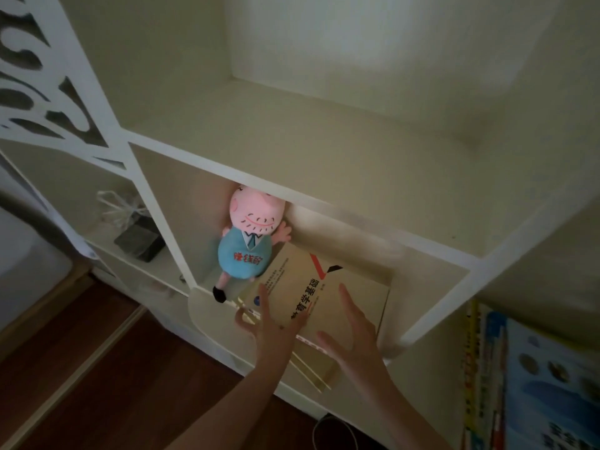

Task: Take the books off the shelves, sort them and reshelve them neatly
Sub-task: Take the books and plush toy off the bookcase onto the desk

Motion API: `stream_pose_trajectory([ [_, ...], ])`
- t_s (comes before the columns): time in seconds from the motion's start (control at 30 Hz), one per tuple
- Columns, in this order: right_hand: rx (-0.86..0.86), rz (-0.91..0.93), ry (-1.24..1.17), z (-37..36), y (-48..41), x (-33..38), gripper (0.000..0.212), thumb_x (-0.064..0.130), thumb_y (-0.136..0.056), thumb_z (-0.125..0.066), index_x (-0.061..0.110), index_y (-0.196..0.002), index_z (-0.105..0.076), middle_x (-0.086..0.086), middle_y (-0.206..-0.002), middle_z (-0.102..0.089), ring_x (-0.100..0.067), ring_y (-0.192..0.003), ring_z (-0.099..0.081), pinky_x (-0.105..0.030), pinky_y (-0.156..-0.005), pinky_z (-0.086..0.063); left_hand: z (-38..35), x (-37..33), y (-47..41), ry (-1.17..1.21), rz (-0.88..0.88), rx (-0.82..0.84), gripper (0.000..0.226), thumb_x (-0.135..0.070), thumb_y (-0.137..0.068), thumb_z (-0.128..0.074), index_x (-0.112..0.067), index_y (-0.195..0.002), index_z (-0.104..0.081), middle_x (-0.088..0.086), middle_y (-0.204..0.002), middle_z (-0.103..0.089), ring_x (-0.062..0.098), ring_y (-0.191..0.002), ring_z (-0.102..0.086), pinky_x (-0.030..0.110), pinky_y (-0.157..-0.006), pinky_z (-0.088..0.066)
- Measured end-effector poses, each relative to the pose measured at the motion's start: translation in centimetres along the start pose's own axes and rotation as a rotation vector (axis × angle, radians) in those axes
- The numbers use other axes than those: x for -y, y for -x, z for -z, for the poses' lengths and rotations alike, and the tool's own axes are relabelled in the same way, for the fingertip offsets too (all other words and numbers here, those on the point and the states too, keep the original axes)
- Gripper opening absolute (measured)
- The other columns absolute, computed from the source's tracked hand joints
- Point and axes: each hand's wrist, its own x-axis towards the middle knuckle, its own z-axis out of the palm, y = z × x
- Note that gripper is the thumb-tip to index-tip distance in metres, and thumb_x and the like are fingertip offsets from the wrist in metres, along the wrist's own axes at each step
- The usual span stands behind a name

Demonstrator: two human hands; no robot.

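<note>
**Now both hands lie flat on a stack (313,371) of books in the white bookcase (324,198)**

Dimly lit, the bookcase is built of painted white boards that divide it into open compartments; an openwork panel (81,102) with curling cut-outs stands at its upper left, and a dark reddish wooden floor (97,368) runs below it on the left. The stack lies flat in the middle compartment, its near end jutting out past the front edge of the shelf board; its top book (328,287) has a beige cover with black Chinese lettering and a red and black tick. The left hand (272,329) rests on the near left corner of that cover, fingers straight and spread, thumb out past the left edge; the right hand (354,336) rests on the near right part, fingers straight and slightly apart; neither hand curls round anything. A plush pig (246,248) in a blue outfit leans just beside the stack, on its left. The next compartment to the left holds a clear plastic bag (120,209) and a dark box (139,241), the bag just behind the box.

The top of the pig's head is hidden by the shelf board above it; the books under the top one show only as thin pale edges below the hands, and they cannot be counted; the small print on the cover is too fine to read. At lower right a blue picture book (535,384) is cut off by the frame edge, its lettering blurred; a dark coil (328,420) on the floor at the bottom edge is hard to make out.
</note>
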Motion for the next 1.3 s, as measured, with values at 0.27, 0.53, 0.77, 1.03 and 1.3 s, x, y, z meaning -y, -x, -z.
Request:
stream_pose_trajectory([
  [0.27, -0.010, -0.033, -0.020, 0.0, 0.2, -1.1, 0.080, 0.061, -0.072, -0.056, 0.055, -0.139, -0.012, 0.032, -0.143, -0.023, 0.003, -0.133, -0.018, -0.033, -0.112, -0.020, 0.3, 0.3, -0.6, -0.021, -0.076, -0.004, 0.085, -0.023, -0.075, -0.077, -0.037, -0.142, -0.025, 0.009, -0.152, 0.014, 0.032, -0.141, -0.007, 0.034, -0.111, -0.024],
  [0.53, 0.026, -0.002, 0.063, 0.2, -0.4, -0.4, 0.074, 0.024, -0.092, -0.058, 0.053, -0.143, -0.012, 0.019, -0.155, -0.016, -0.004, -0.141, -0.007, -0.040, -0.114, -0.015, 7.3, 2.3, -0.4, -0.068, -0.084, 0.228, 0.089, -0.032, -0.064, -0.083, -0.044, -0.133, -0.028, 0.004, -0.147, -0.018, 0.027, -0.128, -0.038, 0.043, -0.099, -0.046],
  [0.77, 0.277, -0.079, 0.218, -2.5, -3.3, -2.1, 0.081, 0.031, -0.090, -0.061, 0.050, -0.147, -0.008, 0.009, -0.158, -0.015, -0.017, -0.143, -0.012, -0.040, -0.116, -0.017, 11.3, 3.6, -1.4, 0.065, -0.072, 0.420, 0.076, 0.002, -0.069, -0.075, -0.044, -0.123, -0.046, -0.006, -0.135, -0.036, 0.015, -0.103, -0.058, 0.030, -0.071, -0.058],
  [1.03, 0.358, -0.213, -0.001, -3.1, -3.8, -2.5, 0.083, 0.015, -0.085, -0.066, 0.055, -0.142, -0.022, 0.002, -0.127, -0.036, -0.016, -0.122, -0.034, -0.022, -0.093, -0.036, 12.2, 4.0, -2.3, 0.096, -0.051, 0.477, 0.089, -0.024, -0.049, -0.089, -0.052, -0.123, -0.049, -0.004, -0.137, -0.041, 0.019, -0.106, -0.059, 0.025, -0.067, -0.057],
  [1.3, 0.315, -0.182, -0.142, -2.4, -3.2, -2.3, 0.069, 0.011, -0.084, -0.066, 0.057, -0.129, -0.041, 0.000, -0.118, -0.036, -0.013, -0.111, -0.046, -0.020, -0.095, -0.043, 12.4, 3.2, -1.6, 0.125, -0.048, 0.520, 0.100, -0.043, -0.033, -0.089, -0.053, -0.124, -0.048, -0.014, -0.128, -0.047, 0.017, -0.106, -0.061, 0.031, -0.074, -0.058],
])
